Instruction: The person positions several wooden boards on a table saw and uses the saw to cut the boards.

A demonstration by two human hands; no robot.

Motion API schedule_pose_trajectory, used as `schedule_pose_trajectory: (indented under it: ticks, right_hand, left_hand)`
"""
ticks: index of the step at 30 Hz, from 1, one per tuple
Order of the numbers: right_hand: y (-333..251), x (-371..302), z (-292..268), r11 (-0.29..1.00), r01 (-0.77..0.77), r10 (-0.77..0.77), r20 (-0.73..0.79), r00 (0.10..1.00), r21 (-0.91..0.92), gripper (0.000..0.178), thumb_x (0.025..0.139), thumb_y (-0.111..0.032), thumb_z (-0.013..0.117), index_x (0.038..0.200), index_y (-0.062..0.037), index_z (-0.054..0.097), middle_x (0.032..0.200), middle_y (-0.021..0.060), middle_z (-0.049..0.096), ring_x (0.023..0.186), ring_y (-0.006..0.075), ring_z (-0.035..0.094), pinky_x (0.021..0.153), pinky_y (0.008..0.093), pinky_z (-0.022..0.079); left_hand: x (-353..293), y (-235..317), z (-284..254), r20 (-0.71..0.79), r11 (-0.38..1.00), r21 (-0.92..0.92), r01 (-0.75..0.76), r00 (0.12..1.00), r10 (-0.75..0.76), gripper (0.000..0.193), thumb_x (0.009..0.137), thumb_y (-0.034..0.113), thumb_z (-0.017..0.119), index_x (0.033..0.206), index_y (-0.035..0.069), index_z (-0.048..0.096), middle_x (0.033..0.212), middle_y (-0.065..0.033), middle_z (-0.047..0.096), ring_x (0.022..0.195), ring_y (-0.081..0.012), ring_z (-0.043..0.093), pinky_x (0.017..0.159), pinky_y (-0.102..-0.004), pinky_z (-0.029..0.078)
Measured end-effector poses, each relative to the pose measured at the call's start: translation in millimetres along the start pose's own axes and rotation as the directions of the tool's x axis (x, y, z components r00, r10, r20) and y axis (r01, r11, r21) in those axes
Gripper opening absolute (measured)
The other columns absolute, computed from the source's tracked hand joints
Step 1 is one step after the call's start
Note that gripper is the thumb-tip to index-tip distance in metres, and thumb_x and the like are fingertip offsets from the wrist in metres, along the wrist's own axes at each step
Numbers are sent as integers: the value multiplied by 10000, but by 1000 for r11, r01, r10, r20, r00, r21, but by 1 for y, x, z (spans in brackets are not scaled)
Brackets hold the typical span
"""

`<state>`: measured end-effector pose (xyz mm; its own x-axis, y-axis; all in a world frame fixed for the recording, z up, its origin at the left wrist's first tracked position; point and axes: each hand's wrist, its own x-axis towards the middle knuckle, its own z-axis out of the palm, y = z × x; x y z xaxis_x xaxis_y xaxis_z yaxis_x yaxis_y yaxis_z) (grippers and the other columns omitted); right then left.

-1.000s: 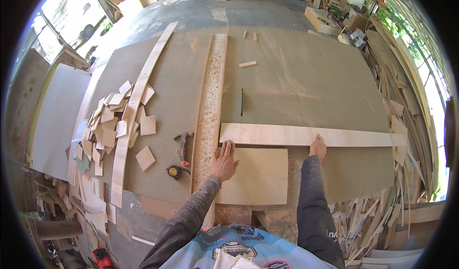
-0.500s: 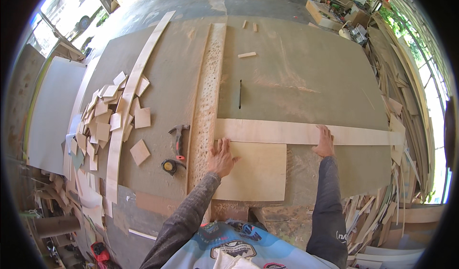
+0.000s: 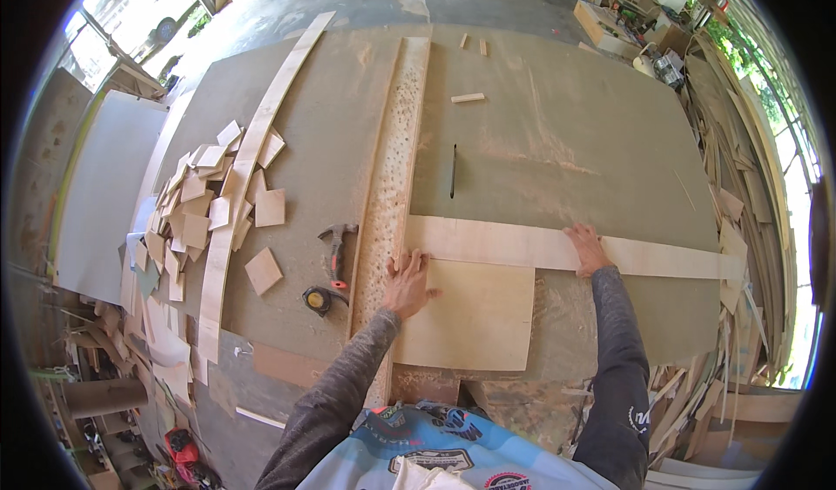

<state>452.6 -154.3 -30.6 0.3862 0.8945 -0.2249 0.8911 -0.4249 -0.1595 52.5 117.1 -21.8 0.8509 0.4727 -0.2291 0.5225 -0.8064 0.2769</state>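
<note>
Sleeves (image 3: 344,364) of dark grey run in from the near side over the dusty bench (image 3: 592,98). A rectangular plywood panel (image 3: 466,320) lies flat between them, toward the near edge. Left of it sit a black-and-yellow tape measure (image 3: 317,300) and, just beyond, a claw hammer (image 3: 336,255) with a dark and red handle. The left hand (image 3: 406,286) rests palm down with its fingers spread, close to the panel's far left corner. Farther right, the right hand (image 3: 590,250) lies across a long plywood strip (image 3: 496,241), fingers over its top; I cannot tell whether they grip it. That strip runs left to right along the panel's far edge, its left end seemingly against a long, pitted board (image 3: 394,150) that stretches from near to far. On the left, small square plywood pieces (image 3: 196,207) are heaped around another long strip (image 3: 268,120). Beyond the right-hand strip lies a slim black pen-like object (image 3: 453,172), and farther still a short wooden stick (image 3: 468,98). Grey floor (image 3: 348,6) spreads past the bench's far edge.
</note>
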Motion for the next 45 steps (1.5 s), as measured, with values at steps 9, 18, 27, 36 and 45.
schedule_pose_trajectory:
  ticks: [9,18,27,36,45]
  right_hand:
    - [-14,6,-14,999,-1,-2,68,998,46,1040,442,99,733,1433,-63,464,1472,200,422,1351,434,369,1186,557,312]
    - [-30,6,-15,998,-65,67,58,996,-24,915,572,104,718,1437,-65,473,1507,158,411,1395,419,348,1177,608,304]
    - [-94,-13,-21,957,-252,272,-145,951,142,844,657,62,685,1462,-16,446,1487,207,416,1412,408,355,1216,495,296]
    - [-334,-156,76,910,13,99,-247,964,414,797,813,-407,762,1477,-67,480,1593,220,326,1506,403,262,1226,638,79]
    - [-343,-166,107,975,-120,158,-200,967,186,787,797,-404,777,1497,-178,497,1650,130,276,1542,367,201,1158,747,15]
  left_hand:
    - [28,-37,-31,5,997,-75,-35,999,35,1236,497,427,958,1492,-22,379,1550,-179,328,1507,-411,156,1150,-617,185]
    - [77,-36,-70,245,987,101,-123,965,95,1515,372,415,1000,1582,-12,195,1595,-189,286,1535,-461,102,1206,-665,93]
    - [92,-37,-64,348,972,217,-95,937,14,1510,357,435,1012,1572,-3,229,1625,-185,272,1533,-471,113,1226,-627,97]
    - [87,-33,-76,324,981,152,-117,944,62,1503,322,389,1012,1557,-8,253,1624,-188,279,1534,-477,103,1220,-627,109]
    - [94,-35,-73,364,985,122,-122,929,70,1533,311,439,996,1572,6,240,1628,-200,277,1534,-482,97,1213,-631,110]
